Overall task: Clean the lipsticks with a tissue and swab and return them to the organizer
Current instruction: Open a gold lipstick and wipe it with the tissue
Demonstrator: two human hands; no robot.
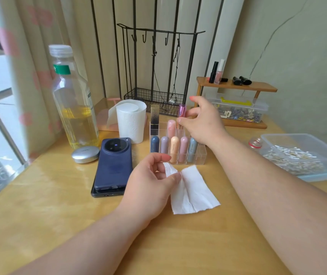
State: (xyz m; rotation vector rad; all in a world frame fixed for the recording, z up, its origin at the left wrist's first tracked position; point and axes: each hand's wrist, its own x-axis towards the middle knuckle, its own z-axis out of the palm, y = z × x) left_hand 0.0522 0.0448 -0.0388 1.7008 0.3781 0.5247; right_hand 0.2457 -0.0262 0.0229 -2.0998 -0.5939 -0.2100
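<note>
A clear acrylic organizer [202,157] stands mid-table with several pastel lipsticks upright in its front row. A gold-and-black lipstick [154,120] and a pale pink one [171,129] stand in its back row. My right hand [203,122] reaches over the organizer, its thumb and fingers closed around a metallic pink lipstick [182,111] in the back row. My left hand [150,183] pinches a white tissue piece [192,192] that rests on the table in front of the organizer. Cotton swabs [291,157] fill a clear plastic tub [305,139] at the right.
A tissue roll [130,121] stands left of the organizer. Two stacked phones [114,165], a silver compact [85,154] and an oil bottle [73,100] are at the left. A wire rack [154,66], a wooden shelf [238,86] and a small jar [255,142] are behind.
</note>
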